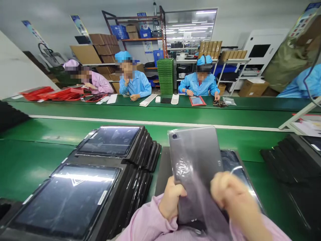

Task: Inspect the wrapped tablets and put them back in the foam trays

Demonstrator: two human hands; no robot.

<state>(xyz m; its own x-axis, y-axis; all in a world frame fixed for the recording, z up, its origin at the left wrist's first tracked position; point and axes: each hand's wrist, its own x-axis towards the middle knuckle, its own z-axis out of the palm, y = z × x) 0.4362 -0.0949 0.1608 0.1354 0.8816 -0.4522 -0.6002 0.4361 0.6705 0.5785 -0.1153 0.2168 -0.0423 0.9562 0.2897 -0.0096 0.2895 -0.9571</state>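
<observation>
I hold a grey tablet (194, 157) upright with its back and camera lens facing me, wrapped in a clear plastic bag (200, 204). My left hand (172, 197) is closed on the tablet's lower left edge. My right hand (229, 192) is curled into a fist on the bag at the lower right, slightly blurred. Beneath the tablet lies another dark tablet in a black case (235, 167) on the green bench (27, 164).
Two stacks of black-cased tablets (75, 194) (112, 142) stand at my left; black cases (291, 160) lie at right. Across the green conveyor (160, 115) three seated people in caps work with red cases (57, 94) and a tablet (197, 100). Shelves with cardboard boxes stand behind.
</observation>
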